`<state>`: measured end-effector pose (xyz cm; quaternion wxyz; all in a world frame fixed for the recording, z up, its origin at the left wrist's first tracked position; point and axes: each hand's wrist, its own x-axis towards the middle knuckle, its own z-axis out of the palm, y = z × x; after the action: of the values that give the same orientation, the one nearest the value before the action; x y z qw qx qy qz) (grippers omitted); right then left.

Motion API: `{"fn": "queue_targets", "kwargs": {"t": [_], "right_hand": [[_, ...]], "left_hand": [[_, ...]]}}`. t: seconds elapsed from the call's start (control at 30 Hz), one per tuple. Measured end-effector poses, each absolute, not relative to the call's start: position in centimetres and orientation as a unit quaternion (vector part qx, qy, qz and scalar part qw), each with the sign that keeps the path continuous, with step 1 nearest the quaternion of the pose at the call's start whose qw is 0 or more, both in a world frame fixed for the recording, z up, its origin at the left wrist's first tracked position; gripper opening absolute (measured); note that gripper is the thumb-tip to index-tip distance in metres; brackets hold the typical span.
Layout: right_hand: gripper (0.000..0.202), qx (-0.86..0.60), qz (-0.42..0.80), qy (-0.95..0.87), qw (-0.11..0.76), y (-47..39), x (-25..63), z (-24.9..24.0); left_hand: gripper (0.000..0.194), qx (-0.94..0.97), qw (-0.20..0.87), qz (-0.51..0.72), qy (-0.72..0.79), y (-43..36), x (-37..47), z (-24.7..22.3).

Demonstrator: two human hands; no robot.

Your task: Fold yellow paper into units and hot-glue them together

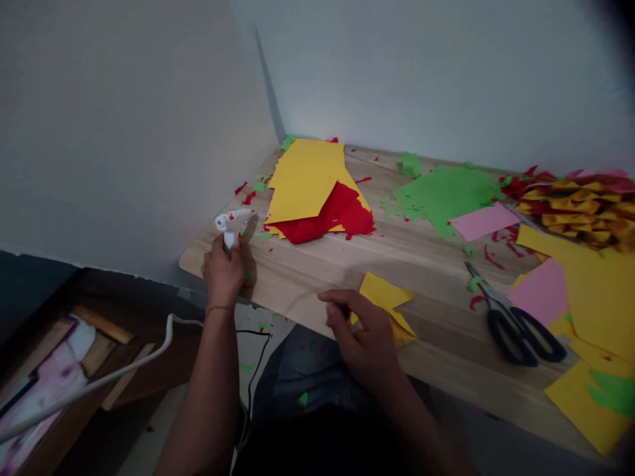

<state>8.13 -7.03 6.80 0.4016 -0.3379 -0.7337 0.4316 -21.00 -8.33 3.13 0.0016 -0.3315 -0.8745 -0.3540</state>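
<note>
My left hand is wrapped round the handle of a white glue gun at the table's left end, its nozzle pointing right. Near the front edge my right hand is held with curled fingers, thumb and index finger apart, and nothing shows between them. Just beyond and partly beneath it lies a folded yellow paper piece. Yellow sheets with a torn red paper on them lie farther back, right of the glue gun.
Black-handled scissors lie at the right, beside pink paper and yellow sheets. Green paper and a pile of folded yellow pieces are farther back. Walls border the table; a white pipe is lower left.
</note>
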Motion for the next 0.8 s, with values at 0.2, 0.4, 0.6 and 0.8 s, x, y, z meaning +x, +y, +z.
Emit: {"fn": "queue_targets", "kwargs": {"t": [0.2,0.4,0.6,0.8], "right_hand": [[0.059,-0.331,0.611,-0.657,0.291,-6.5,3.3,5.7],[0.034,-0.369,0.675,-0.515,0.38,-7.3,4.4,6.9],[0.028,-0.457,0.607,-0.428,0.49,-7.6,13.0,5.5],[0.038,-0.589,0.519,-0.528,0.325,-9.0,20.5,5.7]], "left_hand": [[0.041,-0.346,0.027,-0.434,-0.831,-9.8,-15.5,4.9],[0.013,-0.55,0.022,-0.447,-0.705,-12.4,-3.7,6.9],[0.011,-0.621,-0.103,-0.475,-0.614,-11.4,0.0,5.0],[0.015,-0.633,-0.165,-0.388,-0.65,-8.9,-0.2,2.7]]}}
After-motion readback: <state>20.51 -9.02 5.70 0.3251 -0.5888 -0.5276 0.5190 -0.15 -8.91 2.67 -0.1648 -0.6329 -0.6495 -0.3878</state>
